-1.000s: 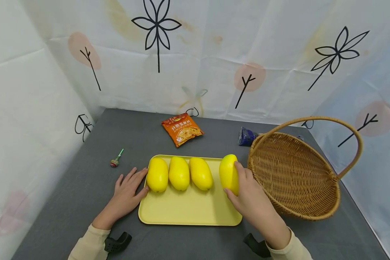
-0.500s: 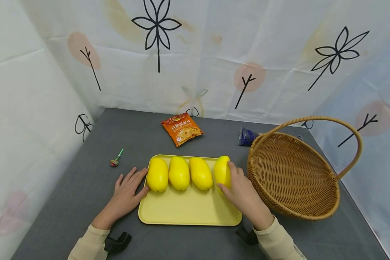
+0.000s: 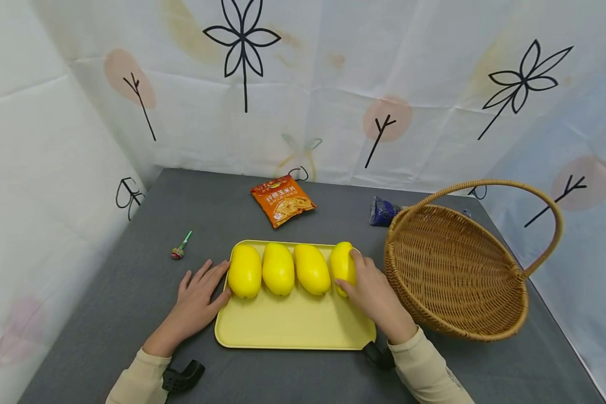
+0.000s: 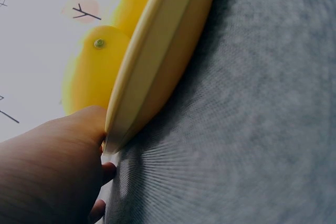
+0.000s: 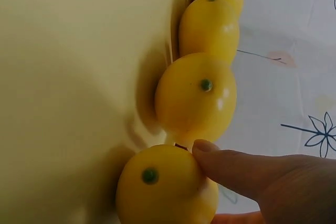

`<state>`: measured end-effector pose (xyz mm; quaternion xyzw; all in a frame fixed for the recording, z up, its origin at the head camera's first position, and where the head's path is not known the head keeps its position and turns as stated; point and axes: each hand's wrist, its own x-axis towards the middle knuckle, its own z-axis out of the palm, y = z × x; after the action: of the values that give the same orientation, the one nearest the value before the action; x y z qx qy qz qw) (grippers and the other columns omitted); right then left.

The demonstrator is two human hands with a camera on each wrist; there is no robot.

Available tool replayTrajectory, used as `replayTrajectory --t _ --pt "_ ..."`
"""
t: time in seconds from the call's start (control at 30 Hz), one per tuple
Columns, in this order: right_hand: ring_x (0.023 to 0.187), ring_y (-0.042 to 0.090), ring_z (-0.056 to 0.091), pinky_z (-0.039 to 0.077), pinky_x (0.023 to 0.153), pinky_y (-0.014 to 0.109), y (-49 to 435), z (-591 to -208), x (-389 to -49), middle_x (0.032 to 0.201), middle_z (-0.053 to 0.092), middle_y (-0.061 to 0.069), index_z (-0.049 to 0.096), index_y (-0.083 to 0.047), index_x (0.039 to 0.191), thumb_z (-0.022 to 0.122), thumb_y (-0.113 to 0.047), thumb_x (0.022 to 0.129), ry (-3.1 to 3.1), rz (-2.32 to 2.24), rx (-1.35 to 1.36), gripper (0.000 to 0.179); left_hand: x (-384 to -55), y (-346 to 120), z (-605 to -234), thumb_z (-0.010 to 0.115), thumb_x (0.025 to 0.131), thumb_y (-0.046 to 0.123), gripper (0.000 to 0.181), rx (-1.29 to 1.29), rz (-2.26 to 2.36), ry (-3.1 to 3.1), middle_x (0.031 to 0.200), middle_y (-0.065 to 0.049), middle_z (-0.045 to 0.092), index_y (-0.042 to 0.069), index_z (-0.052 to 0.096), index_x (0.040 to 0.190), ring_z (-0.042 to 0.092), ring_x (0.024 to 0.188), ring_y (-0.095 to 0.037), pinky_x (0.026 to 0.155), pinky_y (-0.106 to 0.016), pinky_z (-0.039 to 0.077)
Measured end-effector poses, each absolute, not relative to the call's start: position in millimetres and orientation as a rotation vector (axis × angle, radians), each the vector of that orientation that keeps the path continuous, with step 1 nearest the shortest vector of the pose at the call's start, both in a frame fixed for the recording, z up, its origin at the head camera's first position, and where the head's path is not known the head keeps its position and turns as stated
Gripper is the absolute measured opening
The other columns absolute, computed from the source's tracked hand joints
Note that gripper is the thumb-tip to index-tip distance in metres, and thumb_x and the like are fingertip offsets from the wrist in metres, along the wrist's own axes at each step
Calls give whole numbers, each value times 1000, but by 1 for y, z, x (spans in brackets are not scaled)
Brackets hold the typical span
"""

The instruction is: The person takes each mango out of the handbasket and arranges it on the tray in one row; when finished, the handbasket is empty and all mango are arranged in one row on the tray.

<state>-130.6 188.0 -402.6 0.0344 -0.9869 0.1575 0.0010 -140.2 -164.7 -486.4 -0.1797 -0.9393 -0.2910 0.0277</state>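
Note:
Several yellow mangoes [image 3: 279, 269] lie side by side along the far half of a pale yellow tray [image 3: 293, 331]. My right hand [image 3: 376, 294] grips the rightmost mango [image 3: 341, 264] with thumb and fingers round its sides, at the tray's far right. In the right wrist view the thumb presses on this mango [image 5: 160, 182], just beside its neighbour [image 5: 197, 95]. My left hand [image 3: 197, 306] rests at the tray's left edge with fingers spread, thumb and fingertips touching the rim. The left wrist view shows the thumb against the tray's side [image 4: 157, 61].
A wicker basket [image 3: 454, 269] with a tall handle stands right of the tray. Behind the tray lies an orange snack bag [image 3: 284, 201], and a dark blue packet [image 3: 382, 212] sits by the basket. A lollipop [image 3: 179, 249] is at left on the grey table [image 3: 146, 269].
My right hand has moved left with the rightmost mango, bringing it closer to the row of others. The left hand has stayed in place.

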Motion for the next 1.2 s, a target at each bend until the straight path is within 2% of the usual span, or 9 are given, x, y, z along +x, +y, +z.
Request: replayTrajectory --t 0.53,0.9,1.1,1.2 --pt "91 36 61 52 78 49 188 -408 -134 115 57 26 40 3 140 67 -43 88 -3072 522 167 74 -140 -166 -487 54 98 35 59 -556 -904 -2904 150 -12 40 14 35 149 20 142 -39 108 -66 4" --pt "106 41 58 50 87 52 187 -408 -134 128 51 30 37 4 141 67 -44 86 -3077 589 173 79 -140 -165 -484 53 98 35 59 -556 -910 -2914 150 -12 39 13 34 149 19 143 -39 109 -66 3" --pt "108 41 57 49 90 53 187 -409 -135 130 50 29 36 3 143 68 -44 86 -3086 613 158 80 -140 -165 -484 53 98 36 59 -556 -902 -2914 150 -12 39 13 34 149 19 143 -39 109 -66 3" --pt "104 39 58 49 87 52 187 -410 -135 127 52 28 37 3 142 68 -44 86 -3084 615 163 79 -140 -165 -485 53 98 36 60 -556 -902 -2915 151 -12 39 13 34 150 19 143 -39 109 -65 3"
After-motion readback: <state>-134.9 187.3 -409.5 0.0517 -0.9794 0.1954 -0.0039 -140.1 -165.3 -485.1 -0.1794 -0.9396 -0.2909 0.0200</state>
